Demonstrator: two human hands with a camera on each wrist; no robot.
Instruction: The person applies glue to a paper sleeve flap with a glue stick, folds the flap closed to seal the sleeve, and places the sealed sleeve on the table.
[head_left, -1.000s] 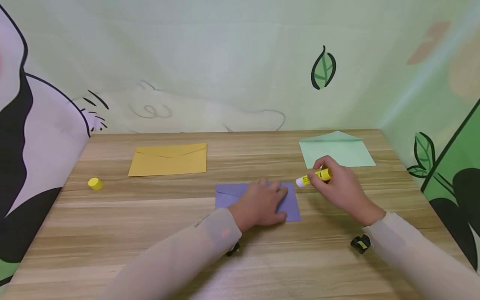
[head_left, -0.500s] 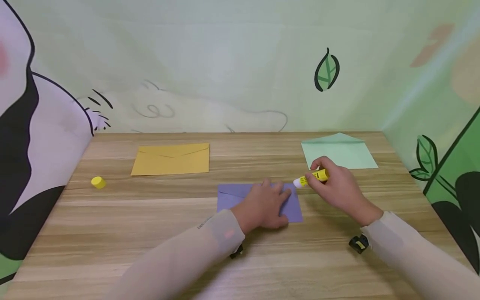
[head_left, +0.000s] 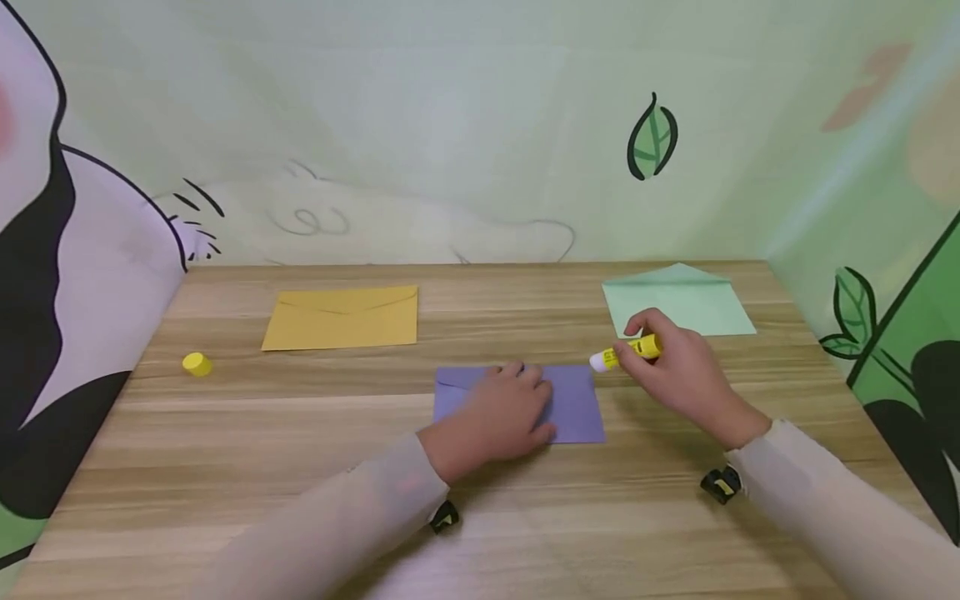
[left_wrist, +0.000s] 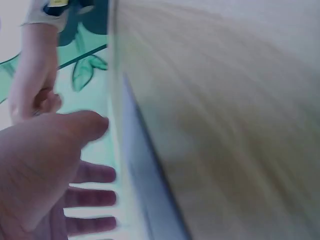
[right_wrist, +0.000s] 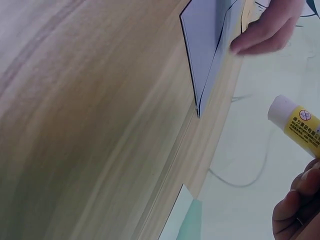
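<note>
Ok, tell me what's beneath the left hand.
The purple envelope lies beneath the left hand, showing on both sides of it. In the head view the hand covers the envelope's middle, so any marking there cannot be seen.

Violet, Gold and Mint Over Brown Bands

The violet envelope (head_left: pixel 573 404) is scored by a darker flap line, and so is the gold envelope (head_left: pixel 341 318). The mint envelope (head_left: pixel 686 308) turns a deeper green at its flap. What catches my eye is the glue stick (head_left: pixel 626 353), bright yellow with dark print and a white end; the cap (head_left: pixel 197 364) is plain yellow. The tabletop (head_left: pixel 225 467) runs in beige and brown streaks. Both sleeves (head_left: pixel 832 500) are pale beige. On the pale green backdrop (head_left: pixel 450 100) sits a green leaf (head_left: pixel 652 140) outlined in black.
</note>
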